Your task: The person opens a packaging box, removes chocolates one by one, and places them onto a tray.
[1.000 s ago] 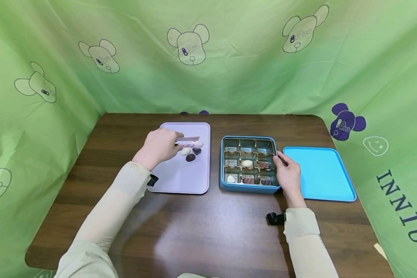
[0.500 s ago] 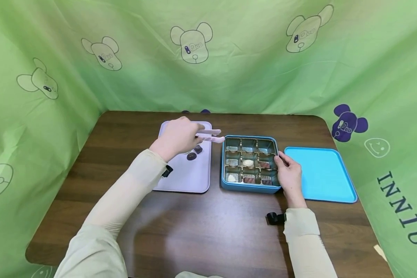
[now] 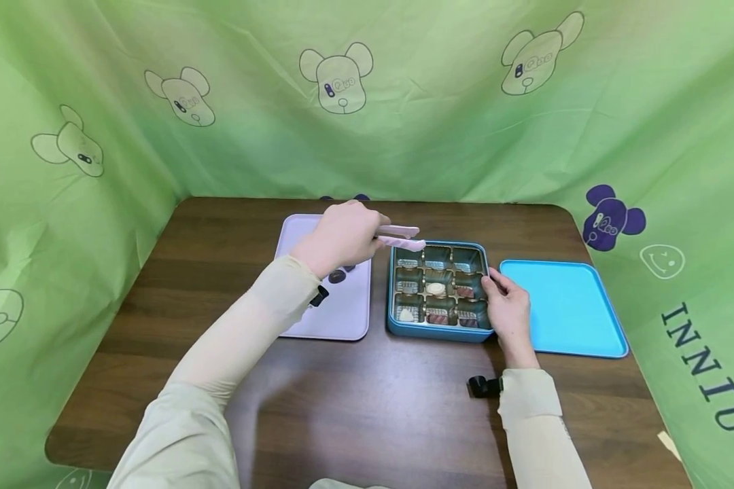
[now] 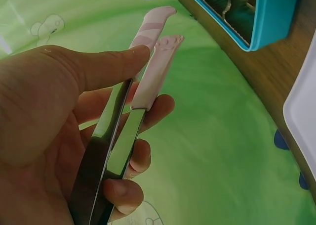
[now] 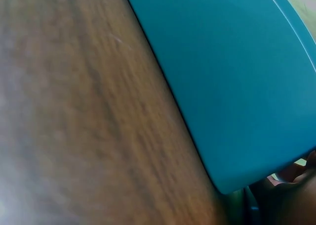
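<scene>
My left hand (image 3: 350,234) grips a pair of tongs (image 4: 118,141) with metal arms and pink cat-paw tips. Thumb and fingers press on opposite arms, and the tips stand slightly apart. In the head view the tongs reach over the back left corner of a blue box (image 3: 440,331). I cannot tell whether a piece sits between the tips. The box has a divided gold insert, with white chocolates (image 3: 435,288) and dark chocolates (image 3: 438,316) in its middle and front compartments. My right hand (image 3: 509,309) holds the box's right side, thumb at the rim.
A lavender tray (image 3: 342,316) lies left of the box, partly under my left arm, with a dark chocolate (image 3: 337,276) showing on it. A bright blue lid (image 3: 571,309) lies to the right. A green printed curtain (image 3: 404,149) stands behind the brown table (image 3: 367,414).
My left hand has lifted the tongs from the chocolates on the tray and carried them right to the box's back left corner. My right hand has stayed on the box.
</scene>
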A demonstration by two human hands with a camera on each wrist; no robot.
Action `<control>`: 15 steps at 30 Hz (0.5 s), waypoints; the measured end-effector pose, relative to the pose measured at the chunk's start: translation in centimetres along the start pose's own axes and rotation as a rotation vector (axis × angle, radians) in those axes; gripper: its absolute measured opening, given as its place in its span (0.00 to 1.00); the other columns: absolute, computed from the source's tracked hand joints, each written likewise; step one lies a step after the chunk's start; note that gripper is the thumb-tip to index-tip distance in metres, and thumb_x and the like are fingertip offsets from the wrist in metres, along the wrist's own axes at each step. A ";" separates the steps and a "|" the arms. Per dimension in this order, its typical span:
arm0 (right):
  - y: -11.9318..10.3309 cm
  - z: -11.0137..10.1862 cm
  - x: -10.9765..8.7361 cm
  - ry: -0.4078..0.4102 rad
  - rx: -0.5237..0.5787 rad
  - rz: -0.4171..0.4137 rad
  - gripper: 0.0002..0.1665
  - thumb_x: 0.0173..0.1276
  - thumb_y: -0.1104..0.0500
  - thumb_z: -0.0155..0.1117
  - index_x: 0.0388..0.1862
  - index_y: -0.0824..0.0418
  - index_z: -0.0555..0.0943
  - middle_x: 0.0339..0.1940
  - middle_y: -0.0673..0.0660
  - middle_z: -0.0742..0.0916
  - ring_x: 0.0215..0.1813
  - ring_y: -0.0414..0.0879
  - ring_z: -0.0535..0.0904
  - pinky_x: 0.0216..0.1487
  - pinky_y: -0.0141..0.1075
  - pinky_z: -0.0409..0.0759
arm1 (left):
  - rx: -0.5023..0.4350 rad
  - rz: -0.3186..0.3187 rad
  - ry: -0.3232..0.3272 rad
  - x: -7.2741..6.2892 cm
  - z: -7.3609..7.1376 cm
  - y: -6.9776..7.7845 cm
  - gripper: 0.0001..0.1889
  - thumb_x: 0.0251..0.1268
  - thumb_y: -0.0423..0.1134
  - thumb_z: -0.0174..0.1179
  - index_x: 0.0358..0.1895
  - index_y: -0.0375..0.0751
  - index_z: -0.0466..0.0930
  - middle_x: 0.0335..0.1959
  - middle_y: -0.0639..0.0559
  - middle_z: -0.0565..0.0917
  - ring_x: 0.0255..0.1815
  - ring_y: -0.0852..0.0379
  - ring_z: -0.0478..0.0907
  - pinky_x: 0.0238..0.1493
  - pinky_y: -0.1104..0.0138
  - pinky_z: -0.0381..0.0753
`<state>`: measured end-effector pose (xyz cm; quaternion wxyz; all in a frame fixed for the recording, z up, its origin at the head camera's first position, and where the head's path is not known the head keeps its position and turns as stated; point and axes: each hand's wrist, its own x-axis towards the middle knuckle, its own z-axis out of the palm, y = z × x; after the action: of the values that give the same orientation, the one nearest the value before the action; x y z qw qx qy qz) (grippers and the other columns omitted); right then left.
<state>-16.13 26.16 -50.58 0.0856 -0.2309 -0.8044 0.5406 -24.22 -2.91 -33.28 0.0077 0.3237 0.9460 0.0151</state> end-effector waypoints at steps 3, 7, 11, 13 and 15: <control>-0.1 0.1 -0.2 -0.001 -0.007 0.001 0.30 0.79 0.45 0.55 0.72 0.58 0.74 0.67 0.60 0.80 0.64 0.51 0.78 0.51 0.28 0.77 | -0.009 0.006 0.000 0.2 0.0 0.3 0.13 0.71 0.49 0.63 0.54 0.54 0.86 0.37 0.55 0.87 0.40 0.52 0.79 0.34 0.54 0.80; -0.1 0.1 -0.3 -0.002 -0.006 -0.004 0.29 0.79 0.45 0.55 0.72 0.58 0.74 0.67 0.60 0.81 0.64 0.51 0.78 0.51 0.28 0.77 | -0.008 0.017 -0.002 0.5 0.3 0.8 0.12 0.71 0.49 0.62 0.53 0.54 0.86 0.36 0.55 0.86 0.40 0.52 0.79 0.34 0.55 0.80; 0.0 0.0 -0.4 -0.003 0.002 -0.007 0.29 0.80 0.47 0.55 0.73 0.58 0.73 0.67 0.61 0.81 0.65 0.51 0.77 0.55 0.31 0.77 | -0.002 0.037 -0.001 0.9 0.8 1.3 0.12 0.71 0.49 0.62 0.52 0.55 0.87 0.37 0.55 0.87 0.43 0.52 0.80 0.38 0.54 0.81; 0.0 0.0 -0.4 -0.003 0.006 -0.009 0.28 0.80 0.48 0.55 0.72 0.59 0.74 0.66 0.61 0.81 0.65 0.51 0.77 0.55 0.31 0.77 | 0.001 0.046 -0.003 1.1 1.1 1.5 0.13 0.71 0.49 0.62 0.53 0.54 0.87 0.38 0.55 0.87 0.44 0.51 0.80 0.39 0.53 0.81; 0.1 0.0 -0.3 -0.004 0.007 -0.008 0.28 0.80 0.48 0.54 0.72 0.59 0.73 0.66 0.61 0.81 0.65 0.51 0.77 0.56 0.31 0.77 | 0.008 0.052 -0.012 1.3 1.5 1.7 0.14 0.71 0.50 0.62 0.54 0.55 0.86 0.39 0.55 0.87 0.45 0.51 0.80 0.39 0.53 0.82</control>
<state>-15.82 26.01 -50.60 0.0869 -0.2263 -0.8036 0.5436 -24.18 -0.75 -34.71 0.0115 0.3480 0.9374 0.0095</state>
